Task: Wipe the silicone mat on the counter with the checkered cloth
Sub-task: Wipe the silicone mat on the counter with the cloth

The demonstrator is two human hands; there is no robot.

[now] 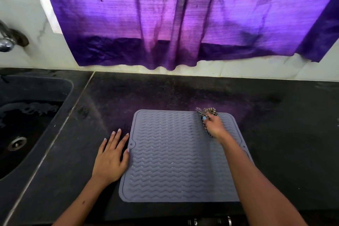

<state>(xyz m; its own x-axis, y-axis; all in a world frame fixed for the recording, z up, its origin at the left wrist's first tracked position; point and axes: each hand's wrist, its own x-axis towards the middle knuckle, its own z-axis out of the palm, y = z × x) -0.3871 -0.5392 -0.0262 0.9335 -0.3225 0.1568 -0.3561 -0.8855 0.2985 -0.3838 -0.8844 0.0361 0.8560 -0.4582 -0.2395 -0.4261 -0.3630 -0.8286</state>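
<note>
Right hand [214, 126] bunches the checkered cloth [206, 113] at the far right corner of the grey ridged silicone mat [168, 156]. Left hand [111, 158] lies flat, fingers spread, on the black counter [284, 134], thumb touching the mat's left edge. Sink [27, 115] at left, tap [7, 42] above it. Purple curtain [183, 14] hangs beyond. Bare counter lies right of the mat.

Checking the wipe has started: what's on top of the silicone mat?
On the silicone mat, the right hand grips the checkered cloth at its far right corner. The forearm hides the right edge.
</note>
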